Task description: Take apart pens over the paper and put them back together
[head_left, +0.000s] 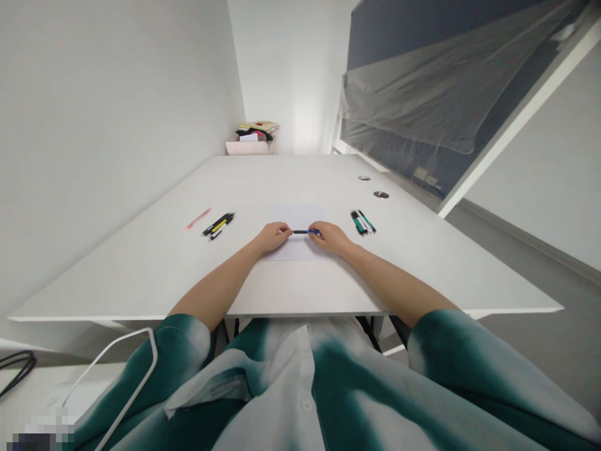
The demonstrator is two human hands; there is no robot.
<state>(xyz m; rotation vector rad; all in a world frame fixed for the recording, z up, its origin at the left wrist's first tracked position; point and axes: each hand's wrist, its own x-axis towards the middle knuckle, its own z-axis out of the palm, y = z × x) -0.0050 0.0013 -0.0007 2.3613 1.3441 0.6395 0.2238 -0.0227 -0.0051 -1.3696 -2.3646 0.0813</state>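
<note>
A slim pen (pixel 301 232), dark along its middle with blue toward the right end, lies level between my two hands above a sheet of white paper (pixel 292 252). My left hand (pixel 273 236) pinches its left end with the fingertips. Fingers of my right hand (pixel 329 237) close round the blue end. Both hands are low over the paper, and the pen's two tips are partly hidden by the fingers.
Left on the white table (pixel 300 291) lie several black and yellow pens (pixel 218 225) and a pink pen-like stick (pixel 198 218). Several green and white pens (pixel 363 222) lie right. Two round metal discs (pixel 381 195) sit farther back. A box of cloth (pixel 248 147) stands beyond.
</note>
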